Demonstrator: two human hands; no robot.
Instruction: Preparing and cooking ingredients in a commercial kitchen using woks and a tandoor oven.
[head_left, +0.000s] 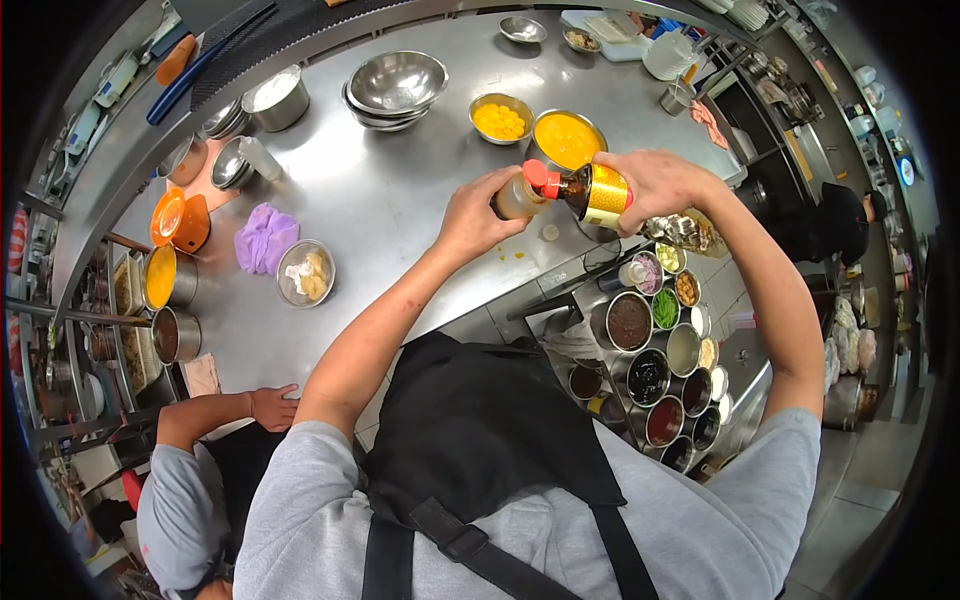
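My left hand (476, 214) grips a small translucent plastic bottle (523, 199) above the steel table's front edge. In my right hand (664, 184) is a dark sauce bottle (606, 193) with a yellow label, tipped on its side. Its red neck and flipped-up red cap (535, 173) meet the open top of the small bottle; whether liquid is flowing I cannot tell. Just behind are a steel bowl (481, 135) of egg yolks and a larger bowl (547, 154) of yellow egg. A small whitish cap (550, 232) lies on the table, with yellow drops beside it.
Stacked steel bowls (397, 82) stand at the back. On the left are a purple cloth (266, 238), a bowl (328, 289) with white and tan contents, and an orange container (180, 221). Ingredient canisters (630, 321) sit lower right. A co-worker's hand (275, 409) rests lower left.
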